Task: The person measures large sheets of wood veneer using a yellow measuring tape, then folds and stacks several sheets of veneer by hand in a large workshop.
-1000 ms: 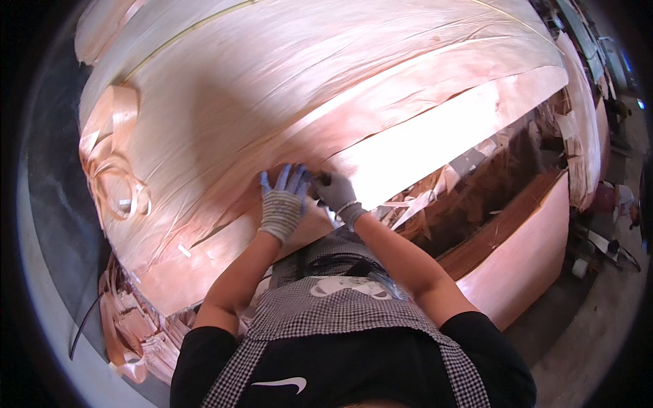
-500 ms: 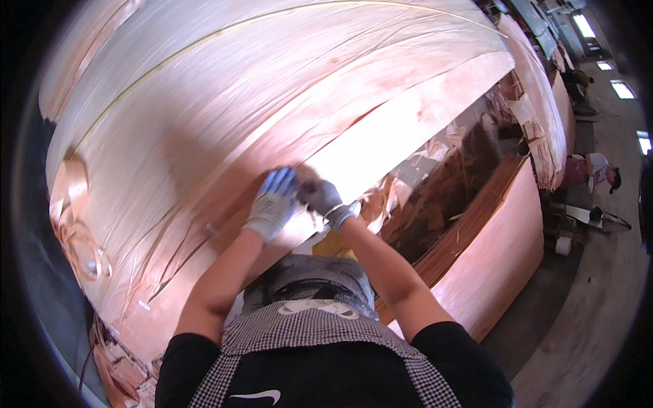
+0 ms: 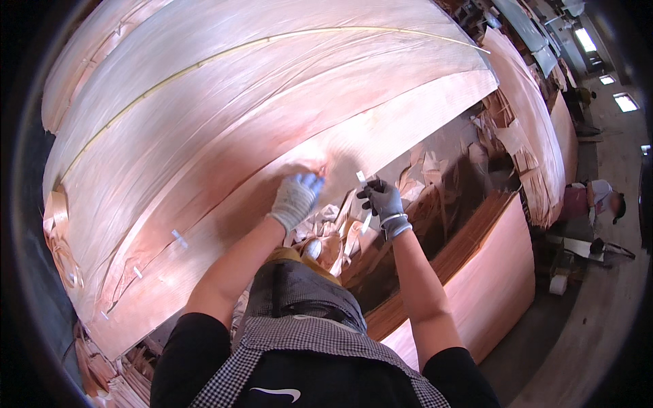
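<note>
So the right hand (image 3: pixel 383 202) has its grip pinched on a white strip (image 3: pixel 361 177) by the near edge of the veneer sheet (image 3: pixel 411 122), left hand (image 3: pixel 297 199) (fingers kinda blurry) unclenched over that sheet, scraps (image 3: pixel 349 239) nearer.

pale pink veneer (image 3: pixel 408 117), checked apron (image 3: pixel 309 338)

stick (image 3: pixel 320 30): on veneer (image 3: pixel 224 136) | scraps (image 3: pixel 430 204): between veneer and stack (image 3: pixel 476 285) | stack: right

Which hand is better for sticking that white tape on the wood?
Probably the right hand: it pinches the white tape strip near the wood veneer sheet. The left hand seems to touch the sheet, showing no tape.
</note>
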{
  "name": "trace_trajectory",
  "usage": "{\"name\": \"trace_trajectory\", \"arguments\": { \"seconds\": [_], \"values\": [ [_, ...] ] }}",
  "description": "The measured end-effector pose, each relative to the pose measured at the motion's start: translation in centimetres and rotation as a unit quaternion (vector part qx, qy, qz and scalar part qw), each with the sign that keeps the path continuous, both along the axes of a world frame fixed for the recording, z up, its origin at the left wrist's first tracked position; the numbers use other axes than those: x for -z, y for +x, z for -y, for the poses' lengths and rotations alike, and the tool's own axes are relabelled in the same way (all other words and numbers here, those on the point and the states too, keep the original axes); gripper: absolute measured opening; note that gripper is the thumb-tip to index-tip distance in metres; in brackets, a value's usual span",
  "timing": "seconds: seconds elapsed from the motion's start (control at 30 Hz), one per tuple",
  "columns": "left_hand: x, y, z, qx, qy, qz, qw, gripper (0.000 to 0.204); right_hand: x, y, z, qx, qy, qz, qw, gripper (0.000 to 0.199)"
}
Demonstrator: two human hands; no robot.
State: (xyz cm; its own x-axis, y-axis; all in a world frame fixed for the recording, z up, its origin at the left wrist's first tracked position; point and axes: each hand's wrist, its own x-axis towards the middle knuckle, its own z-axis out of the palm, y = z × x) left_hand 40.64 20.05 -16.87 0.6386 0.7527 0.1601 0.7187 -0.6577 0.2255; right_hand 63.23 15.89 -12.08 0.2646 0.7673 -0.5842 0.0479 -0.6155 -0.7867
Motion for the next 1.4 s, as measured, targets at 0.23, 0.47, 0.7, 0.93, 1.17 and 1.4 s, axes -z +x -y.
{"name": "trace_trajectory", "arguments": {
  "seconds": [0.23,0.47,0.7,0.93,1.17,1.4],
  "values": [
    [-1.4,6.9,-9.3,-0.085,0.044,-0.017,0.995,0.051,3.8,3.2,-14.5,-0.079,0.041,0.012,0.996,0.018],
    [-1.3,11.5,-13.9,-0.028,-0.162,-0.129,0.978,0.055,7.7,9.5,-16.3,-0.262,0.224,0.285,0.895,0.026],
    [-2.8,28.8,-20.8,0.044,-0.029,0.016,0.998,0.046,6.1,21.2,-23.5,-0.173,0.090,0.217,0.957,0.023],
    [-3.4,34.6,-23.9,-0.060,-0.125,-0.081,0.987,0.042,5.0,39.1,-26.0,-0.126,0.012,0.078,0.989,0.016],
    [-1.9,56.4,-28.8,0.049,0.030,-0.079,0.995,0.050,1.3,56.7,-33.3,-0.009,0.020,-0.013,1.000,0.019],
    [-1.6,60.9,-34.0,-0.038,0.031,-0.114,0.992,0.038,1.7,63.9,-35.2,-0.247,-0.112,-0.075,0.959,0.020]
  ]
}}
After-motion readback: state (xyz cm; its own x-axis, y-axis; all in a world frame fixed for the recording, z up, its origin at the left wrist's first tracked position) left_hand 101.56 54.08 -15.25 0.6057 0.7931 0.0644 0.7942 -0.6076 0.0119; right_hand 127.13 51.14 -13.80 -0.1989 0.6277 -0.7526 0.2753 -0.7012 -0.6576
